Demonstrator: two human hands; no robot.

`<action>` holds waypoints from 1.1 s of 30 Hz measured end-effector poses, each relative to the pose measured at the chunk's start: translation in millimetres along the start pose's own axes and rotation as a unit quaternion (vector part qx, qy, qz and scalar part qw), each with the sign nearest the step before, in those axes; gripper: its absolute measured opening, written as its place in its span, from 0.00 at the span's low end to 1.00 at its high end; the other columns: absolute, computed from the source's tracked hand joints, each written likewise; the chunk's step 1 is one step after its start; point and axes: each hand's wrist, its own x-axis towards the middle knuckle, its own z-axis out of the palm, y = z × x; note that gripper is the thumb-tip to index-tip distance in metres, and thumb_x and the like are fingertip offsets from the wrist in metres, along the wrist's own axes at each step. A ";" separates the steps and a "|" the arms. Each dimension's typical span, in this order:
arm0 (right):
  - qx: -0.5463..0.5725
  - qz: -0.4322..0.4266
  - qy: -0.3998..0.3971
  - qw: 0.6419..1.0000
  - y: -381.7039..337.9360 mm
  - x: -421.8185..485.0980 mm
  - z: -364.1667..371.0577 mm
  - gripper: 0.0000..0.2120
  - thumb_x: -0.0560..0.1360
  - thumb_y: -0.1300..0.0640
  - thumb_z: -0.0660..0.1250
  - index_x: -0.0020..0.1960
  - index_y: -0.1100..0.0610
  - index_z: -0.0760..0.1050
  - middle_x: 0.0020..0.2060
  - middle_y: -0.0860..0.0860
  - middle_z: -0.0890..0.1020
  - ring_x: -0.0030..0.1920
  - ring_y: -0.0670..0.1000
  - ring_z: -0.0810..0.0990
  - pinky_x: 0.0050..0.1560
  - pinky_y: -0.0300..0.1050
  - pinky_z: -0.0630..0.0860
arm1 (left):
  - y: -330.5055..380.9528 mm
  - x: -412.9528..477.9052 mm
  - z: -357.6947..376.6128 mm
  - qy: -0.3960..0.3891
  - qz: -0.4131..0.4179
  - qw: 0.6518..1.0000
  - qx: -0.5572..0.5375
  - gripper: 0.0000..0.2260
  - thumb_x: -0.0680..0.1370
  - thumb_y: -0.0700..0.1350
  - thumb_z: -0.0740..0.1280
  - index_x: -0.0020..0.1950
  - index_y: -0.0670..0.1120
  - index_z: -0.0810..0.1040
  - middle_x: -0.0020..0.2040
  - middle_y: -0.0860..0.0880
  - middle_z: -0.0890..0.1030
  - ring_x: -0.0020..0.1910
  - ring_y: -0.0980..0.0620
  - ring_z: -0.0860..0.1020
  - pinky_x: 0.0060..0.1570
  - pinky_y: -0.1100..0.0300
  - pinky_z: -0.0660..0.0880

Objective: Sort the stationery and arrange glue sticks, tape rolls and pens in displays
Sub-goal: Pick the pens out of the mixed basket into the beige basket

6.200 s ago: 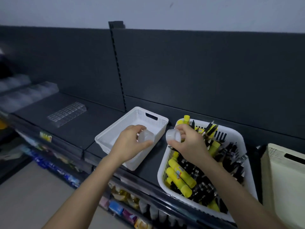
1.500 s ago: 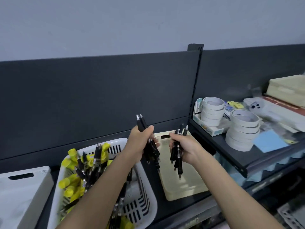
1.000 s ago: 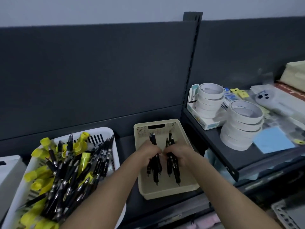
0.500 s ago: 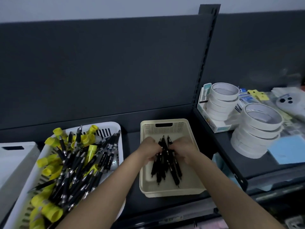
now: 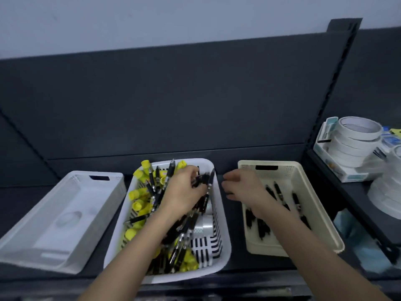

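Note:
Three bins stand in a row on the dark shelf. The middle white slotted basket [image 5: 223,253] holds black pens [image 5: 184,233], yellow glue sticks [image 5: 138,194] and a clear tape roll [image 5: 204,224]. My left hand [image 5: 184,192] is inside it, its fingers curled round a few black pens near the far right corner. My right hand [image 5: 240,187] hovers between the basket and the cream bin [image 5: 321,216], fingers loosely curled and holding nothing. Several black pens [image 5: 280,194] lie in the cream bin. The white bin [image 5: 39,255] at the left holds clear tape rolls [image 5: 69,218].
A raised shelf at the right carries stacks of white tape rolls [image 5: 355,140] and a small box [image 5: 351,177]. A dark back panel [image 5: 173,101] rises behind the bins. The shelf's front edge [image 5: 217,287] runs just below the bins.
Both hands have let go of the pens in the cream bin and moved left. My left hand has reached into the white basket and closed on more pens. The view has panned left.

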 end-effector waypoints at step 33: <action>-0.009 0.117 -0.063 0.991 -1.9 -54.3 124.9 0.11 0.71 0.55 0.73 0.46 0.62 0.80 0.43 0.61 0.84 0.44 0.59 0.84 0.46 0.58 0.81 | -120.4 -38.0 -36.8 -0.143 -0.032 0.989 -0.015 0.10 0.81 0.49 0.62 0.49 0.44 0.65 0.41 0.40 0.75 0.36 0.48 0.72 0.34 0.54 0.66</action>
